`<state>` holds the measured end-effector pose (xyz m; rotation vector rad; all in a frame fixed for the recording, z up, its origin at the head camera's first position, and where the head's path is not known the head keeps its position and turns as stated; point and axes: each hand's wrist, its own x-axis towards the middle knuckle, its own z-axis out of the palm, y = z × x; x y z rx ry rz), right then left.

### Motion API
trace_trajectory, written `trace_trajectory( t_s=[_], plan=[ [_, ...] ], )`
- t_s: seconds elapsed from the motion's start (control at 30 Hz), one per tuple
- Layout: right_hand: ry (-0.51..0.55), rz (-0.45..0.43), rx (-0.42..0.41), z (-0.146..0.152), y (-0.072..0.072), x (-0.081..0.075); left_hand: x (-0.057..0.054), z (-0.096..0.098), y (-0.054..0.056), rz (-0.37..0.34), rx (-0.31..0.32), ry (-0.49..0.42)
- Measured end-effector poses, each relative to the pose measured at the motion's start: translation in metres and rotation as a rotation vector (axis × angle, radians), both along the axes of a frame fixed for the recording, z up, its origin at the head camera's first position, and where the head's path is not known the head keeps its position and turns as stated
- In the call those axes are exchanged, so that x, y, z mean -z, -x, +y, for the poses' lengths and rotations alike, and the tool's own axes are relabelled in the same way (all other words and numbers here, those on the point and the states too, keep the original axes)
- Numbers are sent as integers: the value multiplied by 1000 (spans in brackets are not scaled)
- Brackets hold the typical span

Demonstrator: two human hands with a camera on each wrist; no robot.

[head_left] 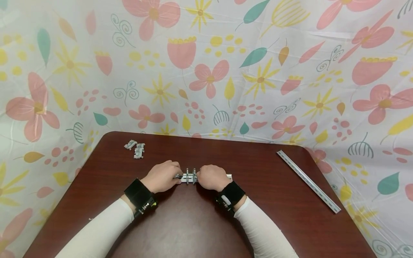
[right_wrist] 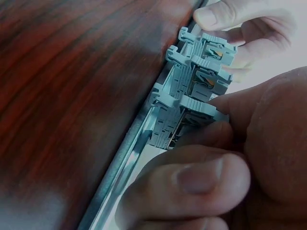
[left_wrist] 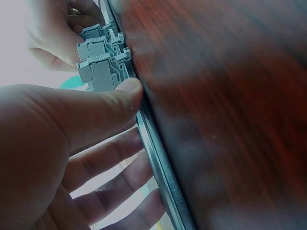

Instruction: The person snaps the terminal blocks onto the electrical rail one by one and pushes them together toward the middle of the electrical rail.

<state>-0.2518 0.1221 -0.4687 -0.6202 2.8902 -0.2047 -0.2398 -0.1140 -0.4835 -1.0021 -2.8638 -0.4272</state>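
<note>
A short slotted DIN rail (head_left: 229, 177) lies across the table between the two hands. Three grey terminal blocks sit side by side on it; the one nearest the left hand (head_left: 162, 176) is a thin terminal block (left_wrist: 100, 72) in the left wrist view. That hand grips the rail at its left part, thumb along the near edge, fingers behind. In the right wrist view, the right hand (right_wrist: 192, 182) pinches the closest terminal block (right_wrist: 165, 120) with curled fingers. From the head, the right hand (head_left: 213, 178) covers part of the rail.
Several loose terminal blocks (head_left: 139, 151) lie at the table's back left. A longer slotted DIN rail (head_left: 308, 181) lies at an angle on the right side. Behind the dark wooden table (head_left: 187, 222) hangs a flowered cloth (head_left: 206, 71).
</note>
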Motion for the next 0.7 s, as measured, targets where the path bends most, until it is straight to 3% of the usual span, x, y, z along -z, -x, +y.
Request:
trace_trajectory(
  t_s=[0.53,0.7],
  plan=[
    [-19,67,-41,1,-5,6,0,1,0,11,11,-8],
    [32,28,4,1,-3,7,1,0,0,17,5,5]
  ],
)
